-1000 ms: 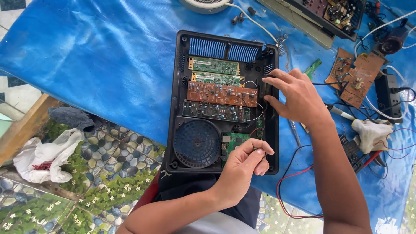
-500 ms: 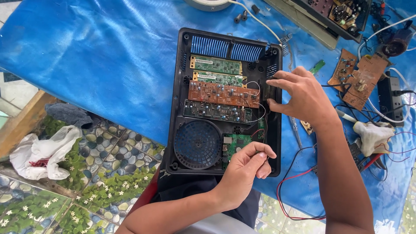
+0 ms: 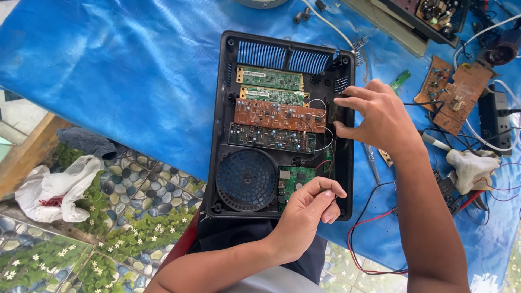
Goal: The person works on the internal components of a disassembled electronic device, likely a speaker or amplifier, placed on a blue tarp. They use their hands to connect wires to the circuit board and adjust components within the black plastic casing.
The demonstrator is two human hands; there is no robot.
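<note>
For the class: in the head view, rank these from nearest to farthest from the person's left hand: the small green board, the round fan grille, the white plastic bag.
From the left hand:
1. Small green board, under the fingertips.
2. Round fan grille, just left.
3. White plastic bag, far left on the floor.

Blue tarp (image 3: 135, 81) covering the tabletop; loose brown circuit boards (image 3: 453, 92) at right; white plastic bag (image 3: 54, 187) on patterned floor tiles (image 3: 130, 184); red wires (image 3: 374, 239) near the front edge.

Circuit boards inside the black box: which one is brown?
The long circuit board, third from the top of the black case. The other boards in there are green.
</note>
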